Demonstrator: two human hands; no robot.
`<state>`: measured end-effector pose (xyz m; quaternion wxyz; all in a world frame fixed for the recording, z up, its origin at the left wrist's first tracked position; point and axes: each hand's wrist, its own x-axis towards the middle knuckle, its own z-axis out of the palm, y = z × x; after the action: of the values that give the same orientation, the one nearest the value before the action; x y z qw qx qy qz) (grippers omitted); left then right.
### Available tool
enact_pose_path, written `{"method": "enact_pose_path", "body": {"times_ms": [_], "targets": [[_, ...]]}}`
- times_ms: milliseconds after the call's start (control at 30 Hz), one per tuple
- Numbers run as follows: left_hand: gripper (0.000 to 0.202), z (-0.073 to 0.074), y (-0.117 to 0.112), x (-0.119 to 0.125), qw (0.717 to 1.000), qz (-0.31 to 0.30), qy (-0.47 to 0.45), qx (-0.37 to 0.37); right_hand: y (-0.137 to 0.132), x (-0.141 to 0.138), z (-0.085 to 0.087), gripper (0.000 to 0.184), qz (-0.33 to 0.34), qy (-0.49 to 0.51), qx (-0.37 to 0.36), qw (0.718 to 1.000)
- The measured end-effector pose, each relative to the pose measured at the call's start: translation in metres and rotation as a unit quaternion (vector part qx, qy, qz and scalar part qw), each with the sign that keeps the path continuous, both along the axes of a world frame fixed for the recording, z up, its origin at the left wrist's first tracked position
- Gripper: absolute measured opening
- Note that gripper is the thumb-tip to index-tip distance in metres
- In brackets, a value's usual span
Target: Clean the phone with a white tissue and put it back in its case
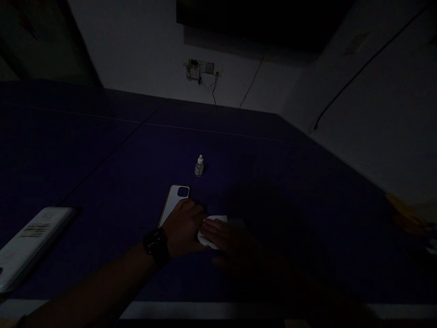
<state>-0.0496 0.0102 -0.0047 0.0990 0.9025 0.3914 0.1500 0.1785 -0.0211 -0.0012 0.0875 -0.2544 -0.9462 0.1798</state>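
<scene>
In the dim head view my right hand (229, 238) presses a folded white tissue (218, 218) with its fingers. My left hand (186, 228), a black watch (156, 243) on its wrist, meets the tissue from the left. The left fingers curl downward, and whatever they grip is hidden beneath the hand. A faint greyish edge shows just beyond the right fingers, too dark to name. Partly covered by the left hand, a phone case (171, 203) with a dark camera cutout lies on the table. Beyond it a small dropper bottle (199, 166) stands upright.
A long white box-like object (34, 243) lies at the left on the dark blue tabletop (123, 177). Something yellow (408, 212) sits near the right edge. Sockets with cables (205, 68) are on the far wall, below a black screen (259, 27).
</scene>
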Motion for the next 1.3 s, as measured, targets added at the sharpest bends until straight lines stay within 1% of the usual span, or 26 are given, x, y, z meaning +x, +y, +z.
{"method": "enact_pose_path", "body": {"times_ms": [100, 200, 300, 400, 433, 500, 567, 600, 700, 767, 867, 933, 1033, 1100, 1200, 1233, 1300], "targets": [[0.048, 0.001, 0.0, 0.001, 1.0, 0.006, 0.01, -0.001, 0.006, -0.007, -0.004, 0.067, 0.007, 0.0, 0.01, 1.0], [0.053, 0.001, 0.0, 0.001, 1.0, 0.0, 0.01, 0.003, 0.005, -0.008, -0.003, 0.074, 0.032, 0.018, 0.0, 0.999], [0.05, 0.001, 0.0, 0.001, 1.0, -0.001, 0.007, 0.015, 0.007, -0.008, -0.001, 0.072, 0.056, 0.028, 0.0, 0.998], [0.048, 0.001, 0.001, 0.0, 1.0, -0.002, 0.012, 0.017, 0.013, -0.013, 0.0, 0.057, 0.039, 0.02, 0.024, 0.999], [0.049, 0.001, 0.001, -0.001, 1.0, -0.003, 0.014, 0.017, 0.013, -0.014, 0.0, 0.056, 0.03, 0.02, 0.029, 0.999], [0.053, 0.001, 0.002, -0.001, 1.0, -0.008, 0.016, 0.023, 0.011, -0.014, 0.0, 0.062, 0.026, 0.025, 0.021, 0.999], [0.053, 0.001, 0.002, -0.001, 0.999, -0.009, 0.015, 0.033, 0.007, -0.01, 0.001, 0.073, 0.041, 0.031, -0.003, 0.999], [0.051, 0.001, 0.001, -0.001, 0.999, -0.008, 0.013, 0.038, 0.005, -0.007, 0.001, 0.074, 0.046, 0.032, -0.014, 0.998], [0.045, 0.002, 0.001, -0.001, 0.999, -0.004, 0.012, 0.041, 0.007, 0.001, -0.002, 0.069, 0.037, 0.027, -0.021, 0.999], [0.05, 0.003, 0.002, -0.002, 0.999, -0.009, 0.018, 0.032, 0.013, 0.003, -0.005, 0.066, 0.016, 0.018, -0.007, 1.0], [0.057, 0.004, 0.004, -0.003, 0.999, -0.015, 0.028, 0.019, 0.015, 0.005, -0.005, 0.071, 0.004, 0.011, 0.0, 1.0], [0.056, 0.006, 0.004, -0.004, 0.999, -0.01, 0.03, 0.016, 0.009, 0.009, -0.001, 0.073, 0.03, 0.012, -0.012, 0.999], [0.052, 0.007, 0.004, -0.005, 0.999, -0.009, 0.033, 0.007, 0.0, 0.02, 0.005, 0.07, 0.067, 0.016, -0.022, 0.997], [0.055, 0.007, 0.005, -0.006, 0.999, -0.014, 0.035, 0.002, 0.002, 0.028, 0.005, 0.07, 0.051, 0.02, -0.015, 0.998], [0.068, 0.004, 0.006, -0.007, 0.999, -0.021, 0.03, 0.005, 0.014, 0.034, 0.001, 0.071, 0.002, 0.019, -0.001, 1.0], [0.071, 0.003, 0.006, -0.007, 0.999, -0.023, 0.028, 0.007, 0.017, 0.034, 0.0, 0.072, -0.002, 0.018, 0.0, 1.0], [0.07, 0.002, 0.007, -0.008, 0.999, -0.023, 0.025, 0.01, 0.017, 0.035, 0.0, 0.074, 0.014, 0.021, -0.006, 1.0]]}}
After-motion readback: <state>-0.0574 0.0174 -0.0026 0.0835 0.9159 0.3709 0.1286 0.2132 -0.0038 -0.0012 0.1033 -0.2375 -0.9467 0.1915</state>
